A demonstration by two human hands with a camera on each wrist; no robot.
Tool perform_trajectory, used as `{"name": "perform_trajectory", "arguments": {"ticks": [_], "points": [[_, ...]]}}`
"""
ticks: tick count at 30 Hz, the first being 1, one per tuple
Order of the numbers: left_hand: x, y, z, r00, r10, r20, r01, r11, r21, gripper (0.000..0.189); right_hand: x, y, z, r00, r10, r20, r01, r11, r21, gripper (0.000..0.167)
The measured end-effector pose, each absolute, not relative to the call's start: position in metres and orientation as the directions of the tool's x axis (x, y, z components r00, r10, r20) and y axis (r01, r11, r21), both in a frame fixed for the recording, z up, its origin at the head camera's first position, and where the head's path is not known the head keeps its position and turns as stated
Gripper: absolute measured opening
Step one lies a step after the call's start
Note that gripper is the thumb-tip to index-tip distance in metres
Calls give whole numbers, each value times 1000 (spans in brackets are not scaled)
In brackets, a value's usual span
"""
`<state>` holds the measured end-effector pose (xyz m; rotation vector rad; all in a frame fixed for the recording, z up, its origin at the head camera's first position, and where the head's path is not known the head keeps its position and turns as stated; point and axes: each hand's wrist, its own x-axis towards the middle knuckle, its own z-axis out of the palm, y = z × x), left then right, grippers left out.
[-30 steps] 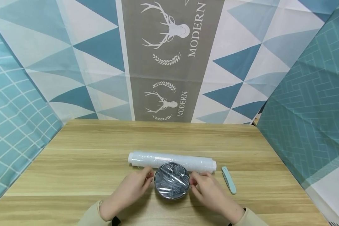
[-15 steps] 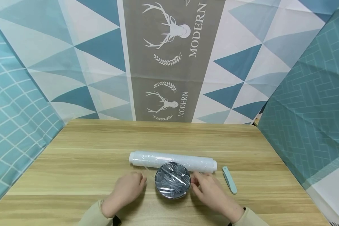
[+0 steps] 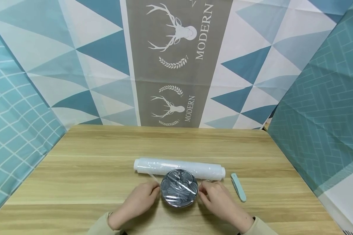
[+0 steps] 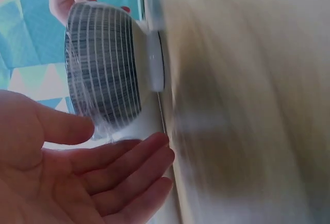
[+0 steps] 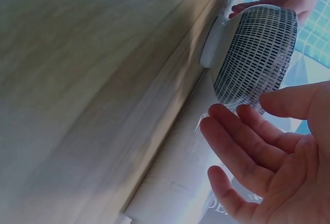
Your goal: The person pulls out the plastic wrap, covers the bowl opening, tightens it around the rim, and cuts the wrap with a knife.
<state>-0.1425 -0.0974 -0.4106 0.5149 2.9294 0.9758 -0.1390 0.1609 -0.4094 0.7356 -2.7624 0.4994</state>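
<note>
A dark-patterned bowl [image 3: 179,192] stands upright on the table, its outer wall [image 5: 258,48] marked with a fine grid. Clear cling film [image 3: 176,199] is stretched over its top, with loose edges hanging at the sides. My left hand [image 3: 142,199] is at the bowl's left side; in the left wrist view its fingers [image 4: 129,170] reach out fairly straight, thumb apart from them beside the film. On the other side, my right hand [image 3: 217,197] pinches the film's edge between thumb and index finger close to the rim, the other fingers loosely bent.
Directly behind the bowl lies a roll of cling film [image 3: 156,165], stretching left to right. A pale green folding knife [image 3: 238,187] lies to the right of my right hand. A patterned cloth [image 3: 106,65] hangs behind the wooden table [image 3: 91,169].
My left hand drew back left from the bowl with fingers curled, then came in again to its side. The right hand has stayed at the rim; bowl, roll and knife are where they were.
</note>
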Motion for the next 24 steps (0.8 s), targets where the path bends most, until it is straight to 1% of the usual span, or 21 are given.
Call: {"name": "perform_trajectory", "arguments": {"ticks": [10,14,20,22,24], "points": [[-138,-92,-411,-943,319,91,302,711,634,18,-135,158,-407,-836,-450,314,-538,788,-301,1],[-135,-89,-412,-944,321,82,295,704,646,26,-133,157,-408,-830,-453,326,-546,781,-304,5],[-135,-88,-415,-947,313,77,285,702,653,26,-132,158,-408,-835,-459,305,-546,764,-345,7],[-136,-91,-416,-947,319,41,258,676,690,25,-132,159,-408,-831,-466,303,-552,755,-355,6],[-138,-94,-416,-941,337,-8,215,620,754,25,-133,161,-409,-826,-476,304,-562,743,-364,7]]}}
